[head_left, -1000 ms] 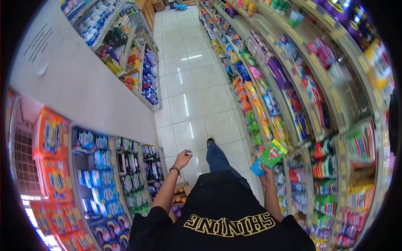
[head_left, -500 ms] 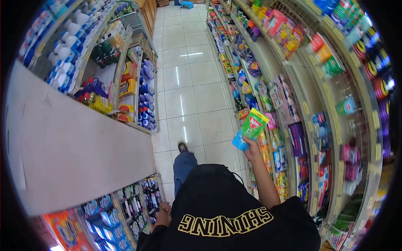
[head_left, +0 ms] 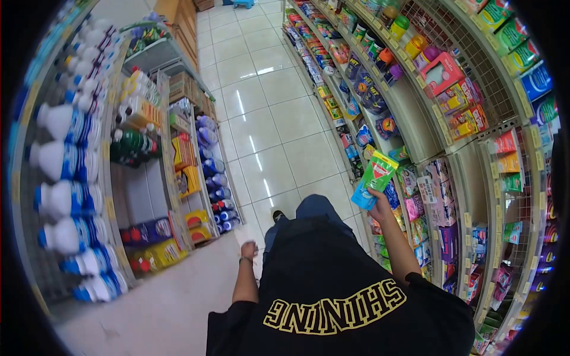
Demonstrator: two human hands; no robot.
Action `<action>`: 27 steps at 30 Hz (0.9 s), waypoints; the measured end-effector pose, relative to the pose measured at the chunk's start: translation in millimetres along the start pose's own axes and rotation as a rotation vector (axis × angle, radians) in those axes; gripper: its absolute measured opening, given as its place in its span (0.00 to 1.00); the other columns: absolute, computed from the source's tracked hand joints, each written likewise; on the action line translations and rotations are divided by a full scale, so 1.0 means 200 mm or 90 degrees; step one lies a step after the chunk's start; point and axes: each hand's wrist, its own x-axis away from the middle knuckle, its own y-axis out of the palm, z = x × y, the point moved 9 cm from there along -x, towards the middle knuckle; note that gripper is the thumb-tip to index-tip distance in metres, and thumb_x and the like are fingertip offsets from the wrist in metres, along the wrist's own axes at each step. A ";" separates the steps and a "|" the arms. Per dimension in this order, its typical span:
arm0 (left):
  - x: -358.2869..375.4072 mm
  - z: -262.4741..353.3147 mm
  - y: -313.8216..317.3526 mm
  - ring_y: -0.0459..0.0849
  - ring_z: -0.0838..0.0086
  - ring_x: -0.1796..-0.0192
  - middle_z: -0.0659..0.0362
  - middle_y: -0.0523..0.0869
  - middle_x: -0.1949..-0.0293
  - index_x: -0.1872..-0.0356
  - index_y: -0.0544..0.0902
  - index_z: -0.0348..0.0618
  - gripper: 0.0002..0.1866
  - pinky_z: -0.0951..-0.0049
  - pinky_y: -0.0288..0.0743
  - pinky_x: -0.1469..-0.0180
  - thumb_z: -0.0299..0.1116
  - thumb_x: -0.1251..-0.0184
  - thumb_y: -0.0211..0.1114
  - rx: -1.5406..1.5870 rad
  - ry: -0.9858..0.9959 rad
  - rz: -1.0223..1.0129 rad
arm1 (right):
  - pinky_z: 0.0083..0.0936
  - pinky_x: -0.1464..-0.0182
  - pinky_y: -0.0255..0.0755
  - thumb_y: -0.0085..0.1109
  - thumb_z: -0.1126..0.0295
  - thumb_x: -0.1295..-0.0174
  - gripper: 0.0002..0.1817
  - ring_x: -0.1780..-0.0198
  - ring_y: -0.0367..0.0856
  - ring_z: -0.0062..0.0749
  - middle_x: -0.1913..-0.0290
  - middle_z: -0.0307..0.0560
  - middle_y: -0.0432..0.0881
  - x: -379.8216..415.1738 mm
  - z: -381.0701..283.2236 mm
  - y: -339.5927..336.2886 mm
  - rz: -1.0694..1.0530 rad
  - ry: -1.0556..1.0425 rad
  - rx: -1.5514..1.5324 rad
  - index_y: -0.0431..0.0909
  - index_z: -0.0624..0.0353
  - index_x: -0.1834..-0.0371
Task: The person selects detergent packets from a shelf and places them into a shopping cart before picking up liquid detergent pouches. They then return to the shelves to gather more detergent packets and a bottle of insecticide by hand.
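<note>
In the head view my right hand (head_left: 380, 203) is closed around the lower edge of a refill pouch (head_left: 375, 178), held up in front of the right-hand shelves. The pouch is green and blue, with a yellow top strip and a red emblem; its small print is unreadable. My left hand (head_left: 249, 250) hangs low at my left side, fingers loosely bent and a little apart, with nothing visible in it. A thin dark band circles that wrist. Blue trousers and one dark shoe (head_left: 278, 215) show below my black shirt (head_left: 356, 267).
A tiled aisle (head_left: 255, 107) runs ahead between two shelf rows. White bottles with blue labels (head_left: 65, 160) and a pale panel (head_left: 160, 296) are on the left. Packets and a red box (head_left: 442, 72) fill shelves on the right. A blue stool (head_left: 243, 3) stands far ahead.
I have moved forward along the aisle, and the left panel has slid back and down in view. The pouch stays in my right hand. My left hand has swung forward.
</note>
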 end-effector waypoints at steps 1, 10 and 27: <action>-0.10 0.31 0.03 0.86 0.71 0.66 0.57 0.86 0.66 0.52 0.83 0.43 0.15 0.67 0.79 0.70 0.42 0.31 0.61 0.008 0.042 -0.005 | 0.39 0.40 0.79 0.64 0.72 0.36 0.19 0.48 0.86 0.36 0.50 0.46 0.86 -0.06 -0.02 0.02 0.020 -0.013 -0.014 0.77 0.59 0.42; -0.71 2.11 0.36 0.87 0.67 0.55 0.55 0.86 0.55 0.38 0.77 0.44 0.19 0.61 0.82 0.56 0.38 0.26 0.60 -0.059 0.147 -0.087 | 0.38 0.39 0.78 0.65 0.75 0.37 0.22 0.46 0.85 0.35 0.48 0.44 0.85 -0.64 -0.07 0.30 0.125 -0.040 -0.148 0.75 0.59 0.39; -1.42 3.12 0.30 0.87 0.67 0.56 0.55 0.87 0.49 0.36 0.76 0.46 0.20 0.63 0.81 0.58 0.37 0.25 0.57 -0.262 -0.003 -0.149 | 0.42 0.38 0.78 0.65 0.69 0.37 0.23 0.44 0.85 0.39 0.46 0.46 0.85 -1.18 -0.08 0.85 0.300 -0.177 -0.338 0.75 0.58 0.39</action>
